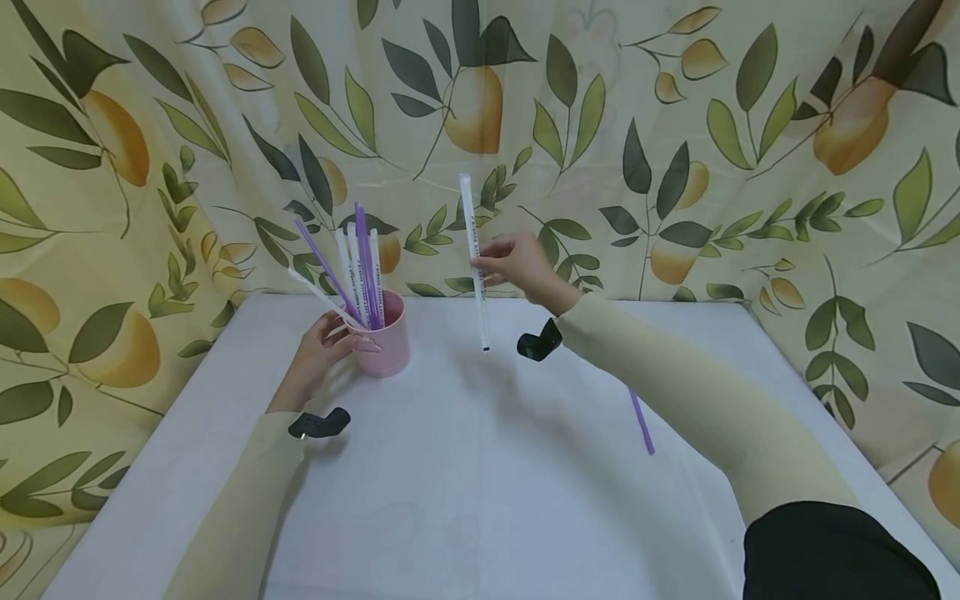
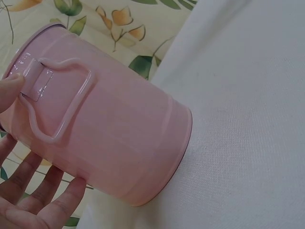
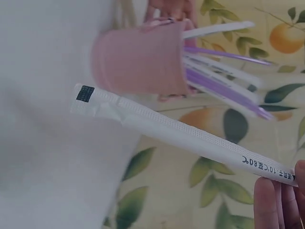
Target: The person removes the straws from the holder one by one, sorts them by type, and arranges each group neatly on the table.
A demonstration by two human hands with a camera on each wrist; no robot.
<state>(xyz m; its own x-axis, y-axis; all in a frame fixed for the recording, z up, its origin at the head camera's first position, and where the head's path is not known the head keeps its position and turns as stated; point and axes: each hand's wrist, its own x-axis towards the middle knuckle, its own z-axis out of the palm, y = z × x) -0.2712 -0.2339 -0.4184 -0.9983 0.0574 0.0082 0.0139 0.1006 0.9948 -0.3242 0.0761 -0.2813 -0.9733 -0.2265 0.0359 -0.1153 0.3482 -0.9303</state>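
A pink metal pail (image 1: 388,350) stands upright at the back left of the table, holding several purple straws (image 1: 327,271) and paper-wrapped white straws (image 1: 377,275). My left hand (image 1: 315,358) grips the pail near its rim; in the left wrist view the thumb lies by the wire handle (image 2: 86,90) and the fingers reach round the side. To the right of the pail, my right hand (image 1: 521,265) pinches a white paper-wrapped straw (image 3: 167,133) near its middle. That straw is held nearly upright, its lower end over the table, with dark print along the wrapper.
A purple straw (image 1: 642,423) lies on the white-covered table (image 1: 420,500), partly hidden under my right forearm. Behind the table's back edge hangs a leaf-and-fruit patterned curtain (image 1: 600,50). Black straps with small mounts (image 1: 540,340) sit at both wrists.
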